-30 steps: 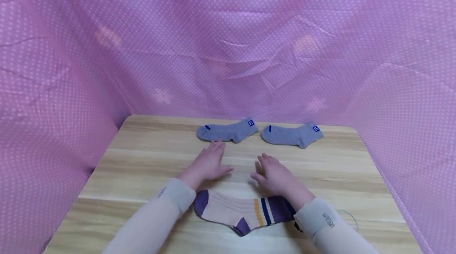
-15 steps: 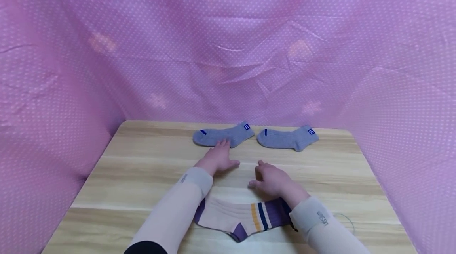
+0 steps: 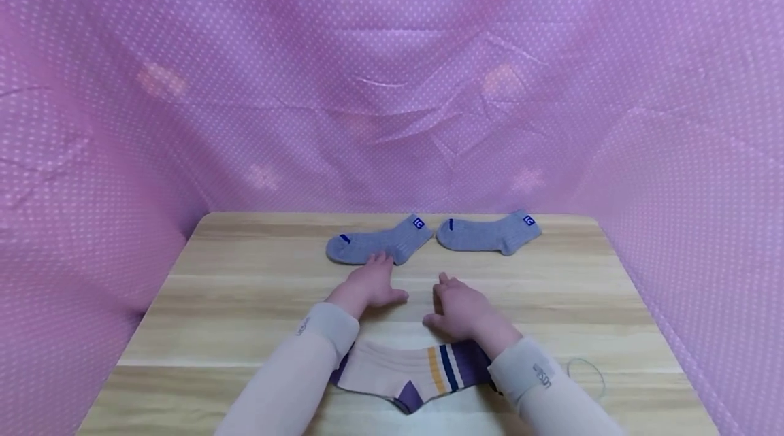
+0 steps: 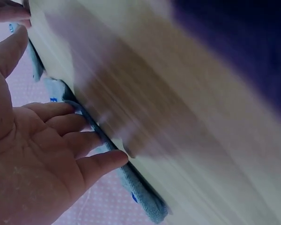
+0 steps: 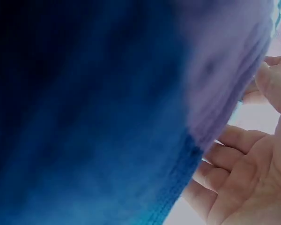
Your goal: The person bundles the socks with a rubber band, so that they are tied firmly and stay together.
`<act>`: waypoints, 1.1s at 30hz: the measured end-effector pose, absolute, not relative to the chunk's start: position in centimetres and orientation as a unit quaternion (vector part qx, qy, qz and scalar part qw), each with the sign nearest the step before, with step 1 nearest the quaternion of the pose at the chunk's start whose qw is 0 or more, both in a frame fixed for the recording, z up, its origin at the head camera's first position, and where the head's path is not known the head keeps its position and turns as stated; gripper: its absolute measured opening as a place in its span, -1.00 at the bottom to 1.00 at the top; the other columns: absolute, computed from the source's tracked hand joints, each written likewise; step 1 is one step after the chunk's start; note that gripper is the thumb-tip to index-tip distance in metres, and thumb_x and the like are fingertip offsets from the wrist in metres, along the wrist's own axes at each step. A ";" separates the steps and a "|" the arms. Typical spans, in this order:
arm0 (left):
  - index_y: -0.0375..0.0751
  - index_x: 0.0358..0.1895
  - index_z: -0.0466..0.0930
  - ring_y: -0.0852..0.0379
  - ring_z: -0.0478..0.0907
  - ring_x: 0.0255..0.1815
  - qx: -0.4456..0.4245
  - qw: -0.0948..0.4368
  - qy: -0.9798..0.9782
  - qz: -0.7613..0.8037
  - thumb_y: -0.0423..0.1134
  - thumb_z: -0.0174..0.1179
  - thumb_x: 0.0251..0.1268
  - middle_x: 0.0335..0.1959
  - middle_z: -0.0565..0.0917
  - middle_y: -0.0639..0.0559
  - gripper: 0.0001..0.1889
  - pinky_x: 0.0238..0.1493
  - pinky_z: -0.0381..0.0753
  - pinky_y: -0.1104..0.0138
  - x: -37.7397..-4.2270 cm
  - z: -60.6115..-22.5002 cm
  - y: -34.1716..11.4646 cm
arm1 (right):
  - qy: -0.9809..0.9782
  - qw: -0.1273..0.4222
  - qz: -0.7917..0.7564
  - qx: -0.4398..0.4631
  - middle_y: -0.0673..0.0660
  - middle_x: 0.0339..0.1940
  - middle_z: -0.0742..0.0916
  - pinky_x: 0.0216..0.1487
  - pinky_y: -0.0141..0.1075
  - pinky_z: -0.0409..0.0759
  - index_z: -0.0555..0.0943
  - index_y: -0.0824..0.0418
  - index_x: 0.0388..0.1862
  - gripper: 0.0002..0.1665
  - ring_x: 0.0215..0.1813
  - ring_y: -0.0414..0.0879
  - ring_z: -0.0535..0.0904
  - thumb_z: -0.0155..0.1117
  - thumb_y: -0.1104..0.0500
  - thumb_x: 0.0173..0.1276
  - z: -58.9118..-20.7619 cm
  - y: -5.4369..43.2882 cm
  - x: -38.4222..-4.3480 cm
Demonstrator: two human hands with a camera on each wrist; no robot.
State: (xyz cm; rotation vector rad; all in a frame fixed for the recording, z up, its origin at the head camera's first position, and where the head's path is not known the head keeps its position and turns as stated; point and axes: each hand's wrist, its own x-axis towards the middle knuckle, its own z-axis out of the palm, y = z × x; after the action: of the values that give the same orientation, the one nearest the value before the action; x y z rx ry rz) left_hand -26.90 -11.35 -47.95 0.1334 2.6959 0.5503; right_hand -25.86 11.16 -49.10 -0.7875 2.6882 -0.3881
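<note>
Two grey ankle socks with dark blue marks lie flat near the table's far edge, the left sock (image 3: 367, 245) slightly closer to me than the right sock (image 3: 478, 235). My left hand (image 3: 371, 284) rests its fingertips on the near edge of the left sock, fingers extended. Over the bare wood right of it is my right hand (image 3: 459, 305), fingers loosely bent and holding nothing. A pale sock with purple toe, heel and cuff and yellow and navy stripes (image 3: 392, 368) lies below both wrists, partly hidden by the sleeves. Its blurred cuff (image 5: 220, 70) fills much of the right wrist view.
A wooden table (image 3: 233, 313) spreads beneath everything. Pink dotted cloth (image 3: 392, 150) hangs around its back and sides. Beside the right sleeve there is a thin loop of thread or cord (image 3: 586, 376).
My left hand reached onto the left grey sock, then drew back, and that sock slid a little towards me. The right hand's fingers have bent slightly. The head view shifted a bit.
</note>
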 end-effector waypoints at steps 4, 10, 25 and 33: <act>-0.37 0.67 0.11 -0.31 -0.10 0.72 0.037 0.194 0.960 0.201 0.19 0.38 0.37 0.71 0.02 -0.34 0.04 0.66 0.06 -0.10 -26.3 -47.8 -11.1 | 0.940 0.160 -0.125 -0.273 0.46 0.59 0.39 0.55 0.14 0.36 0.68 0.26 0.03 -0.42 0.57 0.38 0.34 0.44 -0.22 0.41 -48.8 11.1 -26.0; -0.37 0.64 0.18 -0.32 -0.07 0.72 0.032 0.203 0.958 0.202 0.19 0.38 0.37 0.71 0.06 -0.34 -0.01 0.64 0.11 -0.10 -25.0 -47.6 -10.7 | 0.942 0.172 -0.117 -0.265 0.45 0.62 0.36 0.56 0.15 0.32 0.55 0.38 0.40 -0.14 0.60 0.36 0.30 0.46 -0.23 0.40 -49.1 11.0 -25.9; -0.36 0.61 0.26 -0.32 0.03 0.69 0.040 0.201 0.965 0.161 0.21 0.40 0.33 0.68 0.14 -0.35 -0.01 0.61 0.20 -0.10 -22.8 -47.3 -9.9 | 0.943 0.162 -0.113 -0.268 0.45 0.62 0.35 0.55 0.15 0.35 0.50 0.39 0.46 -0.08 0.60 0.37 0.30 0.48 -0.21 0.39 -49.3 11.1 -25.5; -0.36 0.61 0.25 -0.32 0.02 0.70 0.041 0.203 0.965 0.160 0.21 0.41 0.32 0.68 0.13 -0.35 -0.01 0.60 0.22 -0.12 -21.8 -47.6 -9.5 | 0.943 0.170 -0.113 -0.264 0.43 0.65 0.32 0.58 0.14 0.31 0.49 0.38 0.48 -0.09 0.62 0.35 0.26 0.46 -0.21 0.41 -49.4 11.1 -25.6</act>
State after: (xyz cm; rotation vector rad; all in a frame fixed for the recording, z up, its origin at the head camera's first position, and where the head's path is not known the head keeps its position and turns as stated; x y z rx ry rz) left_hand -21.83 -9.50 -47.64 0.1150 2.6933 0.4478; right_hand -25.58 11.14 -49.37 -0.7501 2.6772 -0.3221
